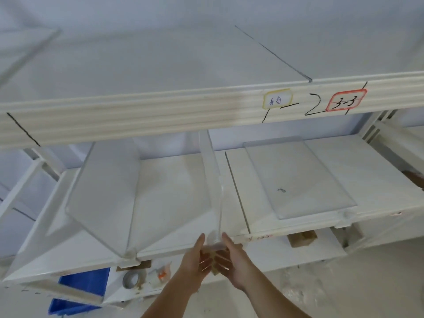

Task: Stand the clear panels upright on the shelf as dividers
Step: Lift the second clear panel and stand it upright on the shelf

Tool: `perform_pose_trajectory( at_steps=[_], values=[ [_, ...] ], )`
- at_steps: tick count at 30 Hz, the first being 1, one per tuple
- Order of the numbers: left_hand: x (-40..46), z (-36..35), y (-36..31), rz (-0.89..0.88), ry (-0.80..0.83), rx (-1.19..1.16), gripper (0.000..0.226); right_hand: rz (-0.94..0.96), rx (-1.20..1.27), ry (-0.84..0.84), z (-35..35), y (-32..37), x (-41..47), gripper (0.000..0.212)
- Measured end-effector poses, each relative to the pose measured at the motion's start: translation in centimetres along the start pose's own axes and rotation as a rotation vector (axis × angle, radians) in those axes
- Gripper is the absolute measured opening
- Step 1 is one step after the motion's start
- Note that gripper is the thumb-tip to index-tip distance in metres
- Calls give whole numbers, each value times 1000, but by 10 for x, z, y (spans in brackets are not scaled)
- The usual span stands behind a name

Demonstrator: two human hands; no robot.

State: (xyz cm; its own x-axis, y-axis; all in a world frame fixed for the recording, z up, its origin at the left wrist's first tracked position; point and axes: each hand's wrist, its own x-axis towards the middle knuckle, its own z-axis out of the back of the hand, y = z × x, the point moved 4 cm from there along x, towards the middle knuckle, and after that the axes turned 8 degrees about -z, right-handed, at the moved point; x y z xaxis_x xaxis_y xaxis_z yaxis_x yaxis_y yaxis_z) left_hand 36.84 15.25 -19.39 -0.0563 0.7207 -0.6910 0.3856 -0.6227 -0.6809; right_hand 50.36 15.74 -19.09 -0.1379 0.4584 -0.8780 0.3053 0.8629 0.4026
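Your left hand (193, 255) and right hand (234, 258) meet at six o'clock, fingers closed around the near bottom corner of a clear panel (212, 180) standing upright, edge-on, at the middle of the white shelf (179, 180). A second upright panel (103, 193) stands at nine o'clock. A third panel (298, 177) lies flat at three o'clock.

Three clear panels sit on the lower shelf (179, 184): the left panel (103, 198) stands tilted, the middle panel (212, 180) stands upright edge-on, and the flat panel (300, 177) lies down. Two hands meet at the front: left hand (195, 260) and right hand (236, 260). Two labels mark the upper beam: yellow label (277, 98) and red label (346, 100). Two blue bins (82, 288) sit below, beside one tape roll (133, 280).
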Motion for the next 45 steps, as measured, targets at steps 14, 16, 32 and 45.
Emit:
perform_pose_trajectory(
  at_steps=[14,16,32,45],
  values=[
    [28,-45,26,-143,-148,-518,61,-3,132,121,29,21,29,36],
    [23,-57,33,-88,-235,-381,56,10,133,119,44,29,25,19],
    [30,-111,39,-1,-232,-226,43,69,168,115,99,48,25,34],
    [7,-104,23,-80,-124,564,57,197,-637,-79,127,77,-8,32]
  ],
)
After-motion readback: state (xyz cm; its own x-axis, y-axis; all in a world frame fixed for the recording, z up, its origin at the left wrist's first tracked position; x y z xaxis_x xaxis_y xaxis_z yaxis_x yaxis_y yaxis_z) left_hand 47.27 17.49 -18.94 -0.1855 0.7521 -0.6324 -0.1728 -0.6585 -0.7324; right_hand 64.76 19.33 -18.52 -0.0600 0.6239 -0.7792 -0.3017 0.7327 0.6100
